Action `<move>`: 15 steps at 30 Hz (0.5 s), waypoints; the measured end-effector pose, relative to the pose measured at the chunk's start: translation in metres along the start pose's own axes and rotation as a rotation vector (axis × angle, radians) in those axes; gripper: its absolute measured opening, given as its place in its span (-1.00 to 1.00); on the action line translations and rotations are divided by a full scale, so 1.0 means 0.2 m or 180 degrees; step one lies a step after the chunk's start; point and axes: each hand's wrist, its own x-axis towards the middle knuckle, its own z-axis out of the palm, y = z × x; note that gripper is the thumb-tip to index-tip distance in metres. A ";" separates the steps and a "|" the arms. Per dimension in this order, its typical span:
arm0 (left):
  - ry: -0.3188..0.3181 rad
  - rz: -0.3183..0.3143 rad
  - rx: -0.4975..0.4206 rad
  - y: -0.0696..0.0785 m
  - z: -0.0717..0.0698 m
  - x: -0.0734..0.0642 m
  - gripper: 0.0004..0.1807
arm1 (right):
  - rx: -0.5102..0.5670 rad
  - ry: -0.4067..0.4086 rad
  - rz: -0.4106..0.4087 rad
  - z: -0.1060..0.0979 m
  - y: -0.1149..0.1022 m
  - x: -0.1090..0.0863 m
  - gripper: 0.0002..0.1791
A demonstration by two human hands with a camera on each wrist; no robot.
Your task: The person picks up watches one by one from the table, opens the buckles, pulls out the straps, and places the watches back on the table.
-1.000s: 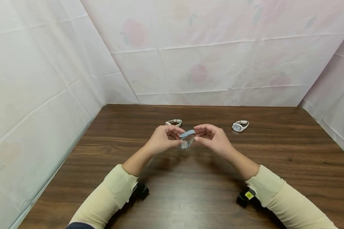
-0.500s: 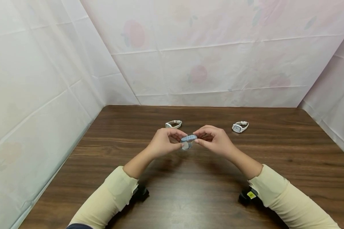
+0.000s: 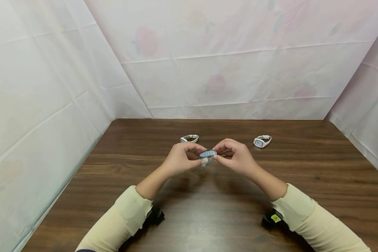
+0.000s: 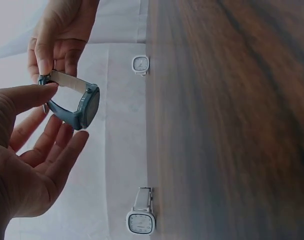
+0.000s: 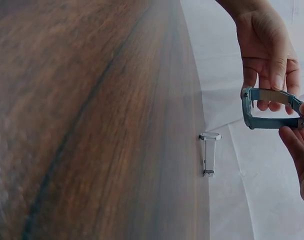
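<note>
A blue wristwatch (image 3: 208, 153) is held up between the two hands above the table, its strap forming a loop. My left hand (image 3: 181, 159) pinches it from the left, thumb beside the case and fingers at the strap. From the other side my right hand (image 3: 236, 155) grips the strap between thumb and fingers near the buckle. The left wrist view shows the blue watch case (image 4: 90, 106) facing away, with the strap's pale lining visible. In the right wrist view the strap (image 5: 272, 123) spans from the case to the right hand's fingertips.
Two white wristwatches lie on the brown wood-grain table (image 3: 195, 217): one white watch (image 3: 193, 136) just behind the left hand, another white watch (image 3: 262, 141) farther right. Pale printed cloth (image 3: 239, 70) hangs behind the table and along both sides.
The blue watch has been turned in the hands, so its strap loop looks flatter and the buckle side faces up. Both hands stay close together with small finger shifts.
</note>
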 end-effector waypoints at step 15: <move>0.0130 0.0154 -0.0114 0.02 0.04 0.03 -0.76 | 0.0029 0.0125 0.0111 0.01 -0.01 -0.01 -0.82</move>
